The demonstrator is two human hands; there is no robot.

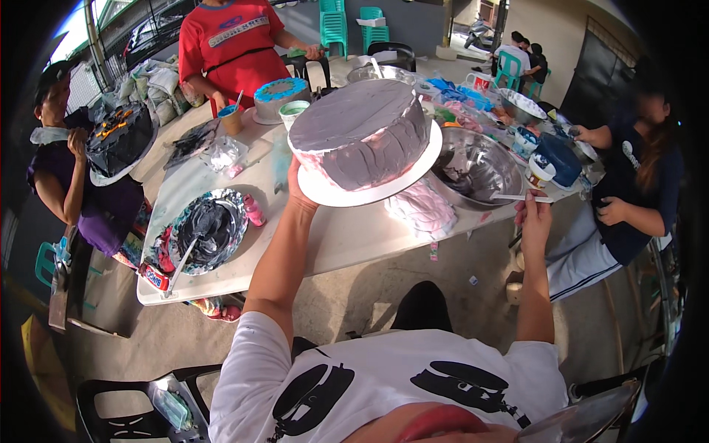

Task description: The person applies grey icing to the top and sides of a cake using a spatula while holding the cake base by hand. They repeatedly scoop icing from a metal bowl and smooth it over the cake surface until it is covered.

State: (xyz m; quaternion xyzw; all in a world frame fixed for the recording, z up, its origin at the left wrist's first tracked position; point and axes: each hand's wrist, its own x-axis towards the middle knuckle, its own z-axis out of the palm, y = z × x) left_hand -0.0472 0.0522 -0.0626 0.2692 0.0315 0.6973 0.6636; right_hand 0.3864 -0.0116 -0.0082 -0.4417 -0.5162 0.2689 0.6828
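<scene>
While the left grip (299, 188) supports one cake (358, 136), the right (535, 216) holds one spatula (508, 196).

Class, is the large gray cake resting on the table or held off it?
Held off it: the left hand supports the white board beneath the gray cake, above the table.

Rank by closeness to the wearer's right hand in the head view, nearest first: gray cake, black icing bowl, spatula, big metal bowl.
1. Spatula: in the right hand.
2. Big metal bowl: just left.
3. Gray cake: farther left.
4. Black icing bowl: far left.
</scene>
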